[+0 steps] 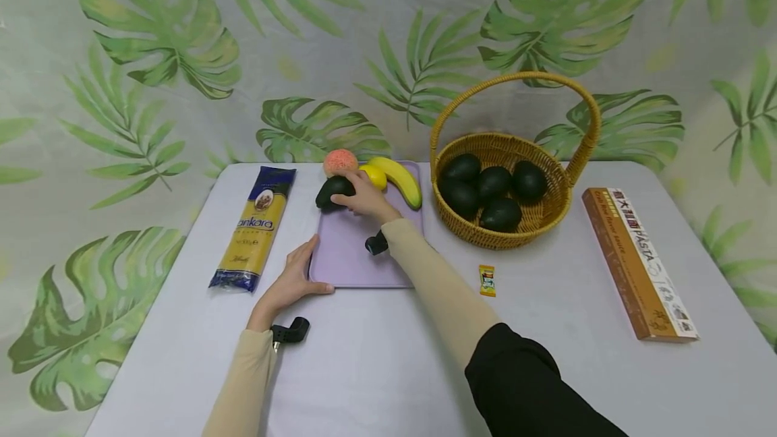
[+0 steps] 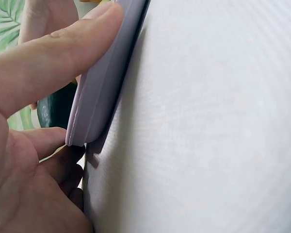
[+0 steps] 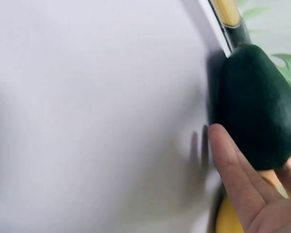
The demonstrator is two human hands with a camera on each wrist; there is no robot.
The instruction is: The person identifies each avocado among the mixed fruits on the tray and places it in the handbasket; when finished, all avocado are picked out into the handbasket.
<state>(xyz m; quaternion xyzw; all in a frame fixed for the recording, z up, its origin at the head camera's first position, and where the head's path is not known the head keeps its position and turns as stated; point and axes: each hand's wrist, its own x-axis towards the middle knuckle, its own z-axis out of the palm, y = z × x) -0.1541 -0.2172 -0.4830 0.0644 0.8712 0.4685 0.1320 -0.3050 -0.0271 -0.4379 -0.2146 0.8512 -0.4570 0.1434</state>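
Observation:
A dark green avocado (image 1: 335,191) is at the far left of the lilac tray (image 1: 349,258). My right hand (image 1: 368,199) holds it between thumb and fingers; in the right wrist view the avocado (image 3: 257,109) is beside the fingers (image 3: 228,153). Just behind it are a pinkish round fruit (image 1: 341,162), a yellow lemon (image 1: 378,177) and a banana (image 1: 400,182). At the tray's near left corner, my left hand (image 1: 294,282) grips the edge, thumb along the front and fingers on the left side. The left wrist view shows the thumb (image 2: 63,60) against the rim.
A wicker basket (image 1: 500,240) with a tall handle holds several avocados, right of the tray. In front of it lies a small yellow packet (image 1: 487,280). A spaghetti pack (image 1: 255,228) is at the left, and a long brown pasta box (image 1: 640,265) at the right.

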